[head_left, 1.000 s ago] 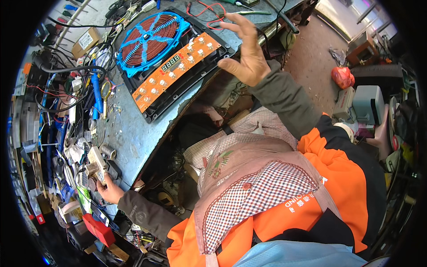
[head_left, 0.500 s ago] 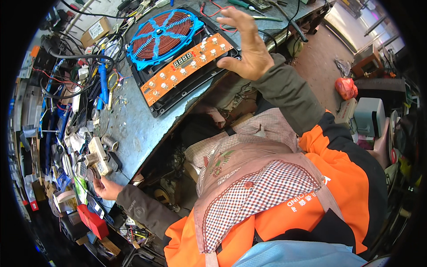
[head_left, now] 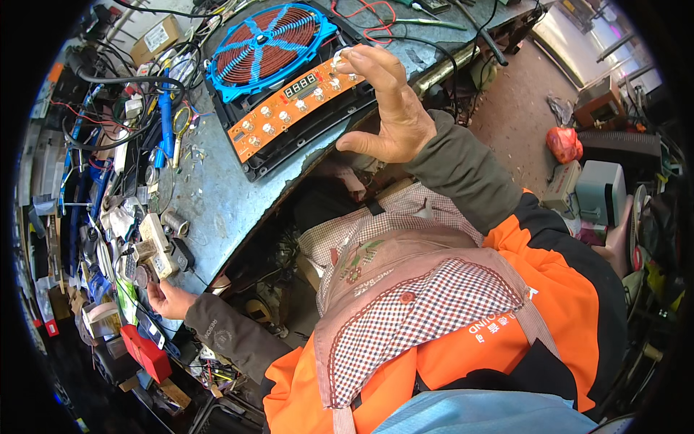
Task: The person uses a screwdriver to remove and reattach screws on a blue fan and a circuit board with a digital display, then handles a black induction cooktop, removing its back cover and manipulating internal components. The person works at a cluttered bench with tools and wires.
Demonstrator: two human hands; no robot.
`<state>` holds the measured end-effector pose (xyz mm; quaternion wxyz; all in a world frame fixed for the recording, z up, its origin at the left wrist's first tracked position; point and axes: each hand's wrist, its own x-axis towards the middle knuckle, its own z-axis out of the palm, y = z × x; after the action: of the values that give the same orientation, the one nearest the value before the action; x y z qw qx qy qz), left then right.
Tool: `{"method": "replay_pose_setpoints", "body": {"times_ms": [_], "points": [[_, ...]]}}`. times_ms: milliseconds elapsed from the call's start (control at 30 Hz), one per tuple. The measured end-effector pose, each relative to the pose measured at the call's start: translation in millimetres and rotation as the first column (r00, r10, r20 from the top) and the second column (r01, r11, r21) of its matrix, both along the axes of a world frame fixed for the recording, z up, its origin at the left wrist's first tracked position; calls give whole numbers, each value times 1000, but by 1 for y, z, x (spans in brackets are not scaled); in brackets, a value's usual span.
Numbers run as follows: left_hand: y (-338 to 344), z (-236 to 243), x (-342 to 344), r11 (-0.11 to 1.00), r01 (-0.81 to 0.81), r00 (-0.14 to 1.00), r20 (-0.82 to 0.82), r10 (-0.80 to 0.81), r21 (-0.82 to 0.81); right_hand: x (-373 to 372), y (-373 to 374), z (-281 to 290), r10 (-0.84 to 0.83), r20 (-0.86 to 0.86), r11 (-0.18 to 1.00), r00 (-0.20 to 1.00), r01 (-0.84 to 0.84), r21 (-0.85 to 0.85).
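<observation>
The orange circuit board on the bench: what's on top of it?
The orange circuit board carries a dark digital display and several silvery button-like parts. The right hand hides its right end from view, so anything there cannot be seen.

Wears orange/blk top [head_left: 560,282], dk grey-green sleeves [head_left: 466,170], pinkish apron [head_left: 394,247] w/ chk'd panel [head_left: 441,311].

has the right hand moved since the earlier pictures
Yes. Judged against the orange circuit board, the right hand has shifted left and lower in the picture; its fingers now overlap the board's right end in view.
</observation>
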<state>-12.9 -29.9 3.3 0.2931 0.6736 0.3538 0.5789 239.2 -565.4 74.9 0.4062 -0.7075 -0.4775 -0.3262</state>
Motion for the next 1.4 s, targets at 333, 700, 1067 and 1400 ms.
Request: {"method": "replay_pose_setpoints", "body": {"times_ms": [333, 700, 1067, 1400], "points": [[1, -3, 0, 1000, 17, 1000, 10, -17, -1, 0, -11, 1, -119, -27, 993, 993, 118, -30], [0, -2, 1, 1000, 25, 999, 33, -24, -6, 2, -24, 6, -163, -13, 969, 987, 162, 187], [7, -6, -3, 999, 33, 999, 8, -33, -7, -10, -74, -78, -468, -485, 762, 739, 615, 201], [3, -3, 1, 1000, 31, 999, 17, -31, 0, 20, -104, -129, -26, -922, 687, 385, 677, 263]]}}
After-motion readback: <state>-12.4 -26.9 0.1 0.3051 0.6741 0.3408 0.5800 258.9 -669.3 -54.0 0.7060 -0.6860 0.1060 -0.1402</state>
